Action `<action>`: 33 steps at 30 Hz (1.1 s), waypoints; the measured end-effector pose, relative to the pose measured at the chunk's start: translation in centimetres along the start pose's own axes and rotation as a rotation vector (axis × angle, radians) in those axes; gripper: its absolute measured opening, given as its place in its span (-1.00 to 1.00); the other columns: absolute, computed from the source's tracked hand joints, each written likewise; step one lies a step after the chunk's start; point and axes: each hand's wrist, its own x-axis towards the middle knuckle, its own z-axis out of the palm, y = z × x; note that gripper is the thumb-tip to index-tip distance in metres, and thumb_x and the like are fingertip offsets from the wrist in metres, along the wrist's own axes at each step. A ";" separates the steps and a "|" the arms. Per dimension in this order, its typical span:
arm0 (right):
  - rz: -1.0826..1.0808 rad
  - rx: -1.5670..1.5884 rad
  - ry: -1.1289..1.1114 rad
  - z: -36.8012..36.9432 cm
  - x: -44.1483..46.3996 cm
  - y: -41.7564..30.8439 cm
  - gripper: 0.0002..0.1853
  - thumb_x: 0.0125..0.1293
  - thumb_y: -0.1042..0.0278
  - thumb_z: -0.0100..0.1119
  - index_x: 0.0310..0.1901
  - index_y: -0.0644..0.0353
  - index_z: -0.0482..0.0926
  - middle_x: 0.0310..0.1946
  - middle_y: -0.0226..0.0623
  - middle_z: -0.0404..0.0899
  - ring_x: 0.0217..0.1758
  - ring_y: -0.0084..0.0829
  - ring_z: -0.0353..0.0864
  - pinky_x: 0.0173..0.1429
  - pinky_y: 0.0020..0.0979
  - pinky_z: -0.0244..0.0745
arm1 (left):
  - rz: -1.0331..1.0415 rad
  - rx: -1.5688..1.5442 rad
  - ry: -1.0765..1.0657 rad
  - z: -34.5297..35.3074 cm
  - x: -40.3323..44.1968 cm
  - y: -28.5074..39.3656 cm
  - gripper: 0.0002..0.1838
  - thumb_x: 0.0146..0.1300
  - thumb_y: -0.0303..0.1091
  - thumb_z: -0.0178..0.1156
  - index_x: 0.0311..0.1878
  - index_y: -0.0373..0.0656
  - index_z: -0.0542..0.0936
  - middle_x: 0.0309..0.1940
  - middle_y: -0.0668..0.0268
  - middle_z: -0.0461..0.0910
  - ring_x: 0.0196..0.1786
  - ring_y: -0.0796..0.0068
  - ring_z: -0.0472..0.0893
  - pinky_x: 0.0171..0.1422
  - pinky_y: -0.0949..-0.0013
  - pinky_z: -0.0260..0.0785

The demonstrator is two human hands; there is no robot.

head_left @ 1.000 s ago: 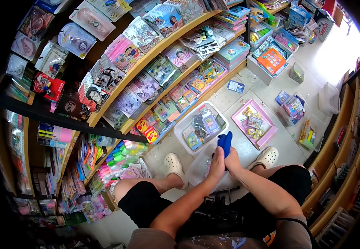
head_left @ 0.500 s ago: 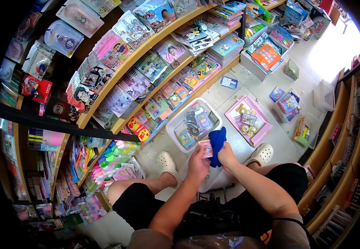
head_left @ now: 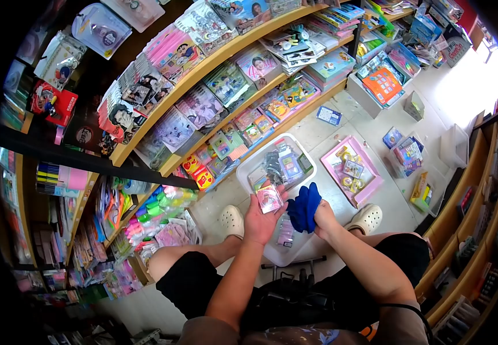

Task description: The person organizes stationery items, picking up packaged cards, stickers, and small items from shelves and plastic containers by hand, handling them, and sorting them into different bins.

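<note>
Near the tub (head_left: 252, 163), a left hand (head_left: 258, 221) is balancing a pack (head_left: 269, 199) on outstretched fingers — perhaps risking a slide if the palm tips — while the right hand (head_left: 325, 219) is gripping blue cloth (head_left: 304, 208).

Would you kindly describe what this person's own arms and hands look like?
The left hand and right hand are bare, with no watch or bracelet visible. Short greyish-brown sleeves show on both arms, and a thin black cord crosses the right sleeve.
</note>
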 end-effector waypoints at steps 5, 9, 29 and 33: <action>0.002 -0.009 0.047 0.0 0.5 0.3 -0.75 0.34 0.12 0.02 -0.18 0.13 0.51 -0.25 -0.26 0.61 -0.30 -0.46 0.59 -0.33 -0.50 0.45 | -0.008 -0.063 -0.018 -1.3 0.6 0.9 -0.43 0.40 0.13 -0.38 0.32 0.03 0.22 0.25 0.11 0.30 0.25 0.16 0.35 0.26 0.08 0.20; 0.042 0.003 0.025 -0.8 1.2 0.8 -0.76 0.33 0.16 0.05 -0.10 0.10 0.52 -0.19 -0.30 0.60 -0.28 -0.47 0.59 -0.30 -0.49 0.47 | -0.006 -0.044 0.045 -4.3 2.0 1.2 -0.51 0.38 0.00 -0.21 0.30 0.02 0.25 0.23 0.13 0.33 0.18 0.17 0.41 0.20 0.08 0.28; 0.096 0.025 -0.088 -1.6 0.6 1.6 -0.41 0.42 -0.01 -0.24 0.37 0.11 0.04 0.33 -0.19 0.18 0.34 -0.26 0.25 0.41 -0.27 0.10 | 0.293 0.234 0.810 -23.9 15.7 12.6 -0.78 0.08 -0.59 0.16 -0.21 -0.11 0.47 -0.57 0.37 0.48 -0.58 0.52 0.51 -0.50 0.45 0.47; 0.141 0.027 -0.042 -1.5 0.4 1.1 -0.41 0.43 -0.03 -0.31 0.39 0.07 0.01 0.34 -0.19 0.15 0.36 -0.26 0.22 0.42 -0.29 0.07 | 0.416 0.331 0.763 -24.7 20.0 15.9 -0.74 0.11 -0.55 0.20 -0.10 -0.15 0.48 -0.52 0.37 0.48 -0.57 0.61 0.45 -0.59 0.55 0.32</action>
